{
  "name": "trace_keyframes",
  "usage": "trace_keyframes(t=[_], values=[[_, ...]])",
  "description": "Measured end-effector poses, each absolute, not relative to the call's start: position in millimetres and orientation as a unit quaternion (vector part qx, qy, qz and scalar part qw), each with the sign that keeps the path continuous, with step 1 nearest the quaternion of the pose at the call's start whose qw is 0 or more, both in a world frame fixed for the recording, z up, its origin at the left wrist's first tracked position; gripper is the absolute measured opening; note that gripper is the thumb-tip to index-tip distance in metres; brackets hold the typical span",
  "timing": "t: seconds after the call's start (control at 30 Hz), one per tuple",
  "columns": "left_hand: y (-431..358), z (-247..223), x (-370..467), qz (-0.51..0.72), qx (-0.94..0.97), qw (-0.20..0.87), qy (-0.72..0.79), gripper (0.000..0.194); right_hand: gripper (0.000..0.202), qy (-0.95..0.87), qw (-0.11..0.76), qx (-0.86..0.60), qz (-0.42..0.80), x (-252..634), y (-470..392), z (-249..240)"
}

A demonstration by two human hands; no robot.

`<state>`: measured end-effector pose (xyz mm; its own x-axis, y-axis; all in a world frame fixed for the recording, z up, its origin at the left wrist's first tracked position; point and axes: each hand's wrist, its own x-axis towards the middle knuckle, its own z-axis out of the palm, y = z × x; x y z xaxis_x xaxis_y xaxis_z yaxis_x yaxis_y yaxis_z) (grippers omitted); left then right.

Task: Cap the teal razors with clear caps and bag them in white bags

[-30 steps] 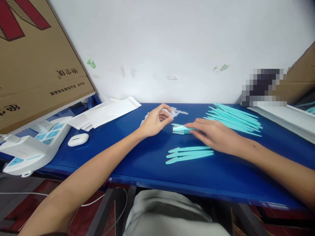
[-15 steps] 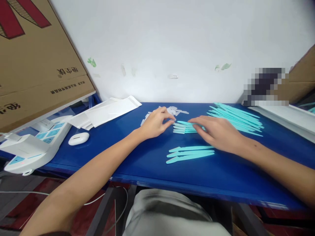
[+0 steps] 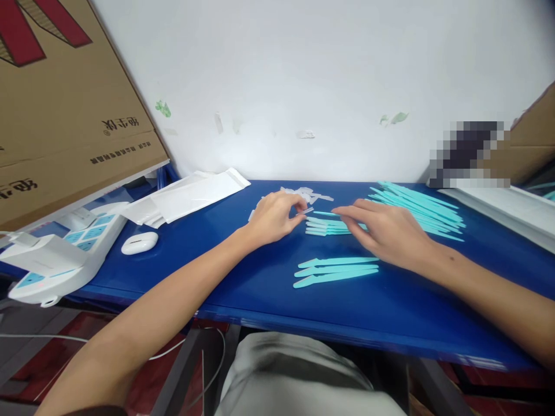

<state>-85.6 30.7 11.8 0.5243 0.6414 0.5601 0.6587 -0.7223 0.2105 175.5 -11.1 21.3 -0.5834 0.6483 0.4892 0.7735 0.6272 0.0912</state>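
My left hand (image 3: 277, 217) pinches a small translucent blade cap (image 3: 308, 211) between thumb and forefinger. Facing it, my right hand (image 3: 381, 228) grips a teal eyebrow razor (image 3: 323, 214), its head pointing left toward the cap; a narrow gap seems to separate the two. Just below lies a row of several razors with pale covered heads (image 3: 323, 227), partly hidden by my right fingers. Nearer the front edge are three teal razors (image 3: 336, 271) side by side. Loose caps (image 3: 312, 195) are scattered behind my left hand, which hides some. A big pile of razors (image 3: 418, 208) spreads beyond my right hand.
On the left of the blue table (image 3: 260, 289) are white plastic bags (image 3: 195, 196), a white earbud case (image 3: 139, 243) and a power strip (image 3: 91, 248) with a charger. A large cardboard box (image 3: 73, 104) rises behind them. A white tray (image 3: 503, 214) is at the right.
My right hand has turned the razor slightly, and its head now shows edge-on. The cap in my left fingers has come into clearer sight. Both hands have barely shifted.
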Motion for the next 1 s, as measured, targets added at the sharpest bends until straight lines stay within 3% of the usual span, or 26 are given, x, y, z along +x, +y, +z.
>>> trace_keyframes(t=[0.07,0.8,1.0], values=[[29.8,12.5,-85.1,-0.315,-0.872,0.016,-0.374,0.003,0.04,-0.876,0.209,-0.405,-0.157,175.9,-11.0,21.1],[29.1,10.0,-81.0,-0.331,-0.888,0.013,-0.32,0.005,0.04,-0.879,0.159,-0.41,-0.186,175.2,-9.7,20.4],[34.9,10.8,-86.7,-0.355,-0.873,-0.001,-0.336,0.003,0.038,-0.874,0.182,-0.402,-0.201,176.7,-11.4,21.6]])
